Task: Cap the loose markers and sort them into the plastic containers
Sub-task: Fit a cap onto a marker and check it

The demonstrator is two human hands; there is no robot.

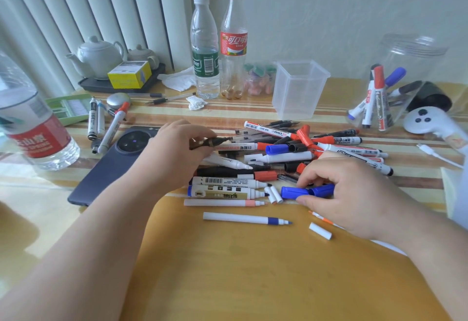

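Head view:

- The left hand (177, 148) grips a dark marker (211, 141), with the fingers curled over its rear end. The marker's long axis runs left to right, about parallel to the near table (228, 270) edge. Its uncapped tip points right, toward the marker pile (291, 155).
- The right hand (352, 194) pinches the blue caps (293, 192), fingers above and thumb below. The caps lie end to end at the near edge of the pile, in a left-to-right line, touching the table.
- In front of the pile lie a pink-tipped marker (225, 203) and a blue-tipped marker (247, 218). Both are uncapped, lie left to right, and point their tips right. A white cap (320, 231) lies apart, just right of the blue-tipped marker.
- A square container (300, 88) stands upright behind the pile. A round container (405, 52), at far right, holds several capped markers that lean with most caps up.
- A phone (114, 166) lies flat under the left forearm.
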